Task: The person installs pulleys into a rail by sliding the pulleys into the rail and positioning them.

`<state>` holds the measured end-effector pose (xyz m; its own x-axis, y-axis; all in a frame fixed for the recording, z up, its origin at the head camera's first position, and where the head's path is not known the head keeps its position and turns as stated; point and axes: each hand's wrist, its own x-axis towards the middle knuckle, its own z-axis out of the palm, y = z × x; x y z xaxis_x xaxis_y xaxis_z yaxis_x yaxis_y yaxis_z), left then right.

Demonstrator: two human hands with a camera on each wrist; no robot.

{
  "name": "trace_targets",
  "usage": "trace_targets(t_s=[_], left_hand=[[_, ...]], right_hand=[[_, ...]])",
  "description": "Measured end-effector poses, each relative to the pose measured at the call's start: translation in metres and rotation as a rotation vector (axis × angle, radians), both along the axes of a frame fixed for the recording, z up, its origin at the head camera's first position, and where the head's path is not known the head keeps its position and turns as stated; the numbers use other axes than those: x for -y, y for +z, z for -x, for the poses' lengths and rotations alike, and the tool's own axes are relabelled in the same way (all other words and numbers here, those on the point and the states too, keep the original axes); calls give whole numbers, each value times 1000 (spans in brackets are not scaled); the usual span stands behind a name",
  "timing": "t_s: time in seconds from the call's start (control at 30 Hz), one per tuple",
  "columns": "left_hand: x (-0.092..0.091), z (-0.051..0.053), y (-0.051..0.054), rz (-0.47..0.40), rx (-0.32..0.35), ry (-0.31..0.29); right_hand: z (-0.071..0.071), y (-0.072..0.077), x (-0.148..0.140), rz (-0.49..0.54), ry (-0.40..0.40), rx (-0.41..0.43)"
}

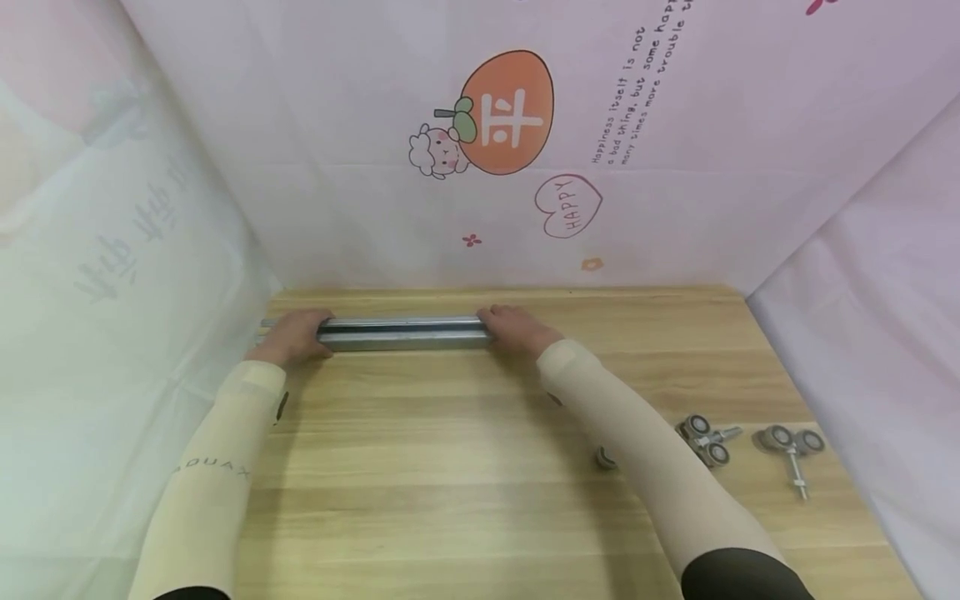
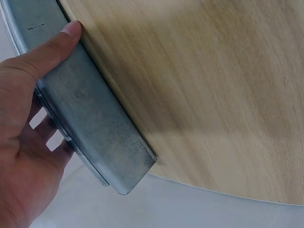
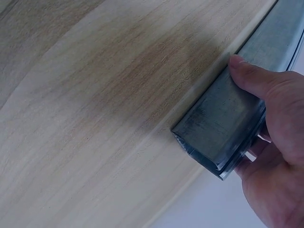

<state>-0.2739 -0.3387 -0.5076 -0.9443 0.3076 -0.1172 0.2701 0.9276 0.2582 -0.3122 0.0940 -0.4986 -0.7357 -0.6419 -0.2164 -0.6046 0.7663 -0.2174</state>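
Near the far edge of the pale wood-grain tabletop was the long grey metal channel. My bare left hand and right hand gripped it near its ends, thumbs and fingers curled around; equal pressure seemed wise.

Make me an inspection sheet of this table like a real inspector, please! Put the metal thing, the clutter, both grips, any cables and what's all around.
Surface: light-brown wood-grain tabletop.
Job's things: long silver-grey metal rail, slotted along its length, near the tabletop's far edge.
Clutter: two grey metal roller sets with bolts at the right; a round grey piece partly hidden by the cream fabric right sleeve.
Left grip: bare hand, holds the rail near its left end.
Right grip: bare hand, holds the rail near its right end.
Cables: nothing seen.
Surroundings: pale pink-and-white printed sheets at the back and both sides.
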Motion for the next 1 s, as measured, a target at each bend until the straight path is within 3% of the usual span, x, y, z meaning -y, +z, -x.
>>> trace_targets(t_s=[0.5, 0.7, 1.0], left_hand=[[-4, -5, 5, 40, 31, 21], [-9, -12, 8, 28, 36, -4], [-17, -29, 2, 36, 33, -32]], right_hand=[[-1, -2, -3, 5, 30, -56], [-8, 0, -9, -4, 44, -65], [-25, 3, -24, -4, 88, -95]])
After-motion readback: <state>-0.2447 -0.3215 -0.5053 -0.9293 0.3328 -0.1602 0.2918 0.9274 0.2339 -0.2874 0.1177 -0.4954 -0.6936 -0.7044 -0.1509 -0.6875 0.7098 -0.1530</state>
